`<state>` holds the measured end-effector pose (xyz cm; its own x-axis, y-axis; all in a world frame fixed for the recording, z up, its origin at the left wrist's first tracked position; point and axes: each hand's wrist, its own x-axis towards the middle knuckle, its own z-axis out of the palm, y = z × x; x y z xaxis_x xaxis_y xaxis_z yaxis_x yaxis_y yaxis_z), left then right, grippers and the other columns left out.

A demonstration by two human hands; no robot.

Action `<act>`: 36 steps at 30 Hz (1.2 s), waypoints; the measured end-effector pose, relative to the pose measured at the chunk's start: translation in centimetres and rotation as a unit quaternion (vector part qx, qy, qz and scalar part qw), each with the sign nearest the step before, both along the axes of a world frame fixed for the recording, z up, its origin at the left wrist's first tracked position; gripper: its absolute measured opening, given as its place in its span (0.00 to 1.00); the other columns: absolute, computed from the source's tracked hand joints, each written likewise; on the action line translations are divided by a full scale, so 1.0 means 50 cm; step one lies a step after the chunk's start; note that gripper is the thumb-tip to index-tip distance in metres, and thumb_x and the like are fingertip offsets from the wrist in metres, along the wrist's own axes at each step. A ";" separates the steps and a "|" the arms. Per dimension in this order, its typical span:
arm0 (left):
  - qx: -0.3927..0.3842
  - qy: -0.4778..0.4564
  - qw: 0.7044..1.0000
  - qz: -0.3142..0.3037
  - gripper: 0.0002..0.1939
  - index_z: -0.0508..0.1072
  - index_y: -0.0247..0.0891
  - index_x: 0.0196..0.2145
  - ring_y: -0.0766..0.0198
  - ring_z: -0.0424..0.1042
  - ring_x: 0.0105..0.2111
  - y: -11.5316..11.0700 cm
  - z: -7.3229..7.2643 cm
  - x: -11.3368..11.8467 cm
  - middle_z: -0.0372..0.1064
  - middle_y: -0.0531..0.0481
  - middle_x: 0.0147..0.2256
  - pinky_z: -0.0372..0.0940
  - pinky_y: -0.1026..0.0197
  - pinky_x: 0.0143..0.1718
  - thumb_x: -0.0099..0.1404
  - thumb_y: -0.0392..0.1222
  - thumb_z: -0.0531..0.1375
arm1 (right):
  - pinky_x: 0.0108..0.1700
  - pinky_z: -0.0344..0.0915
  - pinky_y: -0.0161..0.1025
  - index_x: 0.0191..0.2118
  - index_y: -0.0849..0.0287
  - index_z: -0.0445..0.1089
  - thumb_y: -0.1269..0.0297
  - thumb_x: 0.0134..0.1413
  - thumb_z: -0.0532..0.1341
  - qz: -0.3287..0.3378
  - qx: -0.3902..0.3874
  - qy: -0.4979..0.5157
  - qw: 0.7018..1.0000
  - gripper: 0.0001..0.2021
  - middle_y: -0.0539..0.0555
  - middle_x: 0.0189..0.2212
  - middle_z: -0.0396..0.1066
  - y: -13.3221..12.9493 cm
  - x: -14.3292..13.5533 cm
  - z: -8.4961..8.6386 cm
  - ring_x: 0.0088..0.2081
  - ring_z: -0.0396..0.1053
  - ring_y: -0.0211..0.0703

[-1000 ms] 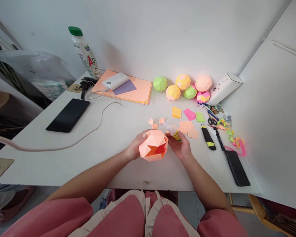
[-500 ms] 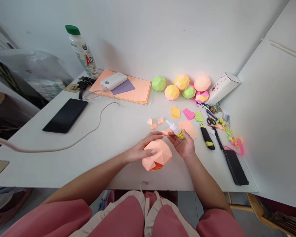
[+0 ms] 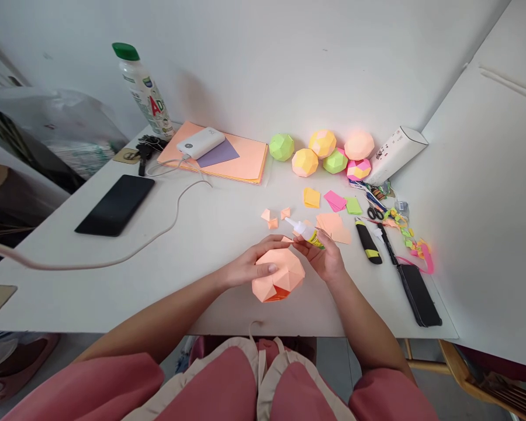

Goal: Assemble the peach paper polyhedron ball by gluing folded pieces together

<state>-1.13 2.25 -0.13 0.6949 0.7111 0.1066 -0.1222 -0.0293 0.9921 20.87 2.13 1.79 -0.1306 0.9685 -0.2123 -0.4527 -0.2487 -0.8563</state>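
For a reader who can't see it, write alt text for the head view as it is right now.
Two bare hands work over a white table: the left hand holds a peach paper ball with an opening, the right hand a glue bottle. Beyond lie paper squares, finished-looking balls and a phone.

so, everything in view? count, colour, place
Open ball: 1, peach, left hand
Nozzle bottle: 1, white-yellow, right hand
Small piece: 1, peach, between hands
Folded pieces: 3, peach, table centre
Faceted balls: 6, mixed, back wall
Paper squares: 4 groups, orange, pink, green, peach, centre right
Box: 1, white, back right
Scissors: 1, black, right
Cutter: 1, black-yellow, right
Case: 1, black, right
Scraps: uncounted, mixed, right
Phone: 1, black, left
Sheets: 1 stack, peach, back left
Purple paper: 1, on sheets
Power bank: 1, white, on sheets
Tall bottle: 1, white-green, back left
Hands: 2, bare, front
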 end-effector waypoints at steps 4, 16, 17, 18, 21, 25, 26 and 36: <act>0.009 0.031 0.999 0.008 0.35 0.64 0.47 0.62 0.41 0.51 0.64 -0.003 0.007 0.000 0.51 0.44 0.63 0.52 0.41 0.64 0.61 0.64 0.59 | 0.43 0.74 0.45 0.37 0.54 0.70 0.54 0.49 0.69 -0.044 0.037 -0.047 0.997 0.14 0.51 0.31 0.78 -0.001 0.002 -0.005 0.37 0.77 0.44; -0.005 0.078 0.997 0.004 0.39 0.61 0.46 0.63 0.42 0.53 0.62 -0.003 0.008 0.003 0.50 0.42 0.60 0.55 0.42 0.63 0.60 0.65 0.59 | 0.28 0.63 0.36 0.35 0.53 0.72 0.60 0.38 0.74 -0.145 0.213 -0.269 0.928 0.16 0.47 0.30 0.66 -0.017 0.010 0.006 0.27 0.64 0.36; -0.004 0.076 0.997 0.002 0.38 0.61 0.46 0.63 0.43 0.53 0.62 -0.003 0.009 0.003 0.50 0.43 0.60 0.55 0.42 0.63 0.60 0.64 0.59 | 0.28 0.63 0.36 0.35 0.53 0.72 0.60 0.40 0.73 -0.144 0.220 -0.267 0.927 0.15 0.47 0.31 0.66 -0.019 0.009 0.004 0.27 0.63 0.36; -0.002 0.075 0.997 0.000 0.38 0.62 0.46 0.62 0.43 0.53 0.62 -0.003 0.009 0.003 0.50 0.43 0.60 0.55 0.43 0.63 0.60 0.64 0.59 | 0.28 0.63 0.36 0.36 0.52 0.72 0.60 0.41 0.73 -0.143 0.229 -0.265 0.926 0.14 0.47 0.31 0.66 -0.020 0.008 0.002 0.27 0.63 0.36; 0.003 0.079 0.997 -0.007 0.36 0.63 0.46 0.61 0.44 0.53 0.62 -0.003 0.006 0.004 0.50 0.43 0.60 0.53 0.42 0.64 0.60 0.64 0.59 | 0.29 0.63 0.37 0.37 0.52 0.72 0.56 0.45 0.70 -0.144 0.252 -0.258 0.921 0.13 0.48 0.33 0.64 -0.022 0.008 -0.002 0.27 0.63 0.36; 0.002 0.080 0.996 -0.024 0.36 0.62 0.46 0.62 0.44 0.52 0.63 -0.005 0.005 0.006 0.49 0.43 0.60 0.51 0.42 0.64 0.60 0.63 0.59 | 0.30 0.65 0.39 0.37 0.52 0.71 0.51 0.45 0.70 -0.171 0.271 -0.253 0.913 0.15 0.51 0.36 0.65 -0.024 0.009 0.000 0.31 0.67 0.40; 0.004 0.079 0.996 -0.029 0.36 0.62 0.46 0.62 0.44 0.52 0.63 -0.006 0.005 0.006 0.49 0.43 0.61 0.51 0.42 0.64 0.61 0.63 0.59 | 0.29 0.65 0.39 0.37 0.52 0.71 0.51 0.46 0.69 -0.170 0.277 -0.247 0.913 0.15 0.52 0.37 0.66 -0.024 0.009 0.001 0.33 0.68 0.42; 0.024 0.087 0.995 -0.036 0.36 0.61 0.49 0.63 0.44 0.54 0.62 -0.011 -0.007 0.005 0.51 0.45 0.61 0.56 0.44 0.63 0.60 0.60 0.61 | 0.37 0.69 0.43 0.38 0.52 0.70 0.55 0.48 0.69 -0.116 0.286 -0.267 0.913 0.13 0.53 0.36 0.70 -0.034 -0.005 0.003 0.39 0.69 0.46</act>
